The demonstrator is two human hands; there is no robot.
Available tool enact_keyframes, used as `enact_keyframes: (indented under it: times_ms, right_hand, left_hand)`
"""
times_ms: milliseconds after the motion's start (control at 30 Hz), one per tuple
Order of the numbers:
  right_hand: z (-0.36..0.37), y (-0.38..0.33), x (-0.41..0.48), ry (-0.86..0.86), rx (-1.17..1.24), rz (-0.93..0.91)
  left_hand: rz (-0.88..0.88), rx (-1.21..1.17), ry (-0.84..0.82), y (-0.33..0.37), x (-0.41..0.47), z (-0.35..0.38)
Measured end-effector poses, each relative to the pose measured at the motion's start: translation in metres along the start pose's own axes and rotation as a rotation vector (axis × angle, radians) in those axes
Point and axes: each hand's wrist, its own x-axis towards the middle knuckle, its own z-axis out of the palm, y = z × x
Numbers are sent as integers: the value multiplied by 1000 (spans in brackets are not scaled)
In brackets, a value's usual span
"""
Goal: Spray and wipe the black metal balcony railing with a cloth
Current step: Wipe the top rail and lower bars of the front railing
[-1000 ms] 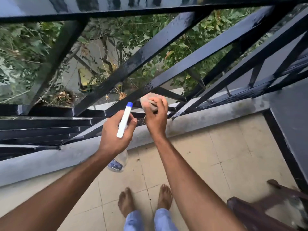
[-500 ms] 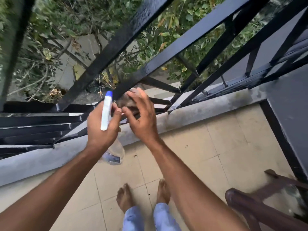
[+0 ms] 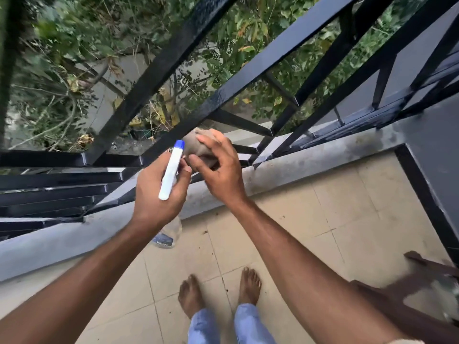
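Right hand (image 3: 221,177) has its fingers curled round a bunched grey-brown cloth (image 3: 196,146), right at the low end of a slanted bar of the black metal balcony railing (image 3: 238,85). Left hand (image 3: 149,202) grips the clear plastic spray bottle with its white head (image 3: 171,170). I'd wrap the cloth round the bar and drag along its length.

The railing (image 3: 248,79) is glossy black painted metal. The cloth (image 3: 196,147) is soft, matt brown fabric. The spray bottle (image 3: 171,172) is clear plastic with a smooth white head. Below the railing, the floor (image 3: 323,219) tiles are matt beige.
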Motion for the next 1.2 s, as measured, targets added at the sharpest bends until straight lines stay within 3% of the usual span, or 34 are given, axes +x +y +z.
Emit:
enact_keyframes:
  times_ms: [67, 167, 267, 467, 600, 733, 1200]
  right_hand:
    - [-6, 28, 2, 55, -14, 124]
    - [-10, 71, 8, 240, 36, 473]
    - [-13, 79, 23, 274, 65, 694]
    - [8, 53, 11, 339, 141, 587]
    - [1, 84, 34, 622, 225, 944]
    - [-7, 106, 34, 747, 298, 1057]
    - [-27, 108, 41, 686, 247, 1112]
  left_hand:
    - [8, 6, -20, -5, 3, 4]
    - [5, 4, -35, -10, 4, 13]
    - [21, 25, -33, -12, 4, 24]
    - [19, 29, -70, -12, 8, 38]
    - [37, 35, -98, -20, 17, 50]
    - [27, -16, -122, -27, 17, 58]
    - [-33, -70, -171, -43, 17, 59]
